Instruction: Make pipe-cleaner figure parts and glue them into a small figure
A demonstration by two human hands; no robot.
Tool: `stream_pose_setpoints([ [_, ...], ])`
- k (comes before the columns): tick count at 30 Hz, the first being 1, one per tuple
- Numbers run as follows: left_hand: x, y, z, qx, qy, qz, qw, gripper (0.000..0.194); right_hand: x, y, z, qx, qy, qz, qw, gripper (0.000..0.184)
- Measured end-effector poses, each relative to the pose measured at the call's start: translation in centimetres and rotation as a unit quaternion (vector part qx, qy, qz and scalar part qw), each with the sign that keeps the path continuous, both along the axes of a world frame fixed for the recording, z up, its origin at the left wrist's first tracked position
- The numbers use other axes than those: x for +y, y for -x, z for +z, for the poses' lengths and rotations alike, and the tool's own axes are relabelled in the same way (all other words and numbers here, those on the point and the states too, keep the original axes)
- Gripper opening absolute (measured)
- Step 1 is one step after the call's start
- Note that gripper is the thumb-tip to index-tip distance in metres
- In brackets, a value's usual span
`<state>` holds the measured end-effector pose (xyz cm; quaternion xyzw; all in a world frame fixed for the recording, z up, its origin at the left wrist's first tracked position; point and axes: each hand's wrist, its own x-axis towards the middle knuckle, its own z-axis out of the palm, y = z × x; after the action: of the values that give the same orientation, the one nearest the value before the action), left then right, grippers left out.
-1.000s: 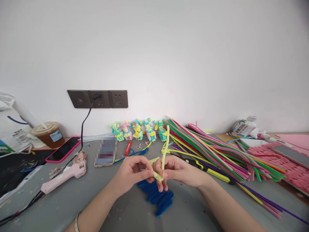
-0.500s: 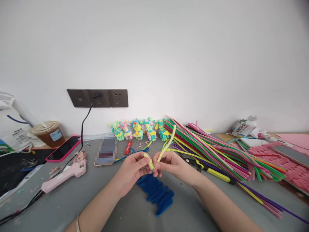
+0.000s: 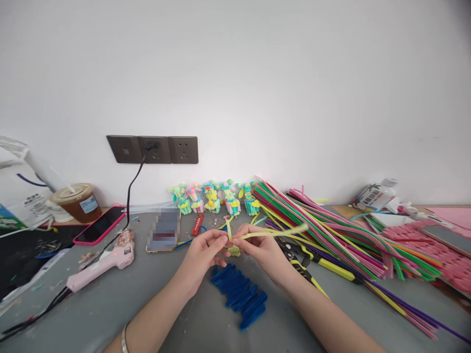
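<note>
Both my hands meet above the grey table [image 3: 154, 314] and pinch one pale yellow pipe cleaner [image 3: 274, 232]. My left hand [image 3: 203, 254] grips its folded end with thumb and forefinger. My right hand [image 3: 260, 249] pinches it close by, and the free length sticks out to the right, nearly level. A short bent stub rises between the fingertips. Just below the hands lies a folded dark blue pipe cleaner piece [image 3: 240, 296].
A big heap of coloured pipe cleaners [image 3: 331, 225] spreads to the right, with yellow-handled pliers [image 3: 305, 272] beside my right wrist. Small finished figures [image 3: 211, 196] line the wall. At left are a pink glue gun [image 3: 101, 264], two phones [image 3: 164, 229], an iced drink [image 3: 78, 202].
The free length of the yellow pipe cleaner has swung from upright down to nearly level, pointing right. Both hands have shifted slightly up and to the right.
</note>
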<state>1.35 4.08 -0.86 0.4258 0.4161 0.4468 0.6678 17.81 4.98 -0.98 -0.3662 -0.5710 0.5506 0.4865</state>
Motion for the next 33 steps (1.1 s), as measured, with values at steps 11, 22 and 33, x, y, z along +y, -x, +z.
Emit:
stream_pose_setpoints([
  [11,0.0,0.0,-0.6,0.054,-0.075,-0.051,0.994,0.035,0.2,-0.6,-0.2,0.023,0.029,0.018,0.999,0.026],
  [22,-0.7,0.2,0.1,0.127,-0.066,-0.169,0.975,0.032,0.6,-2.2,0.8,0.014,0.036,0.099,0.994,0.021],
  [33,0.1,1.2,1.1,0.111,-0.047,-0.156,0.980,0.028,0.3,-1.6,0.6,0.072,0.081,0.023,0.994,0.024],
])
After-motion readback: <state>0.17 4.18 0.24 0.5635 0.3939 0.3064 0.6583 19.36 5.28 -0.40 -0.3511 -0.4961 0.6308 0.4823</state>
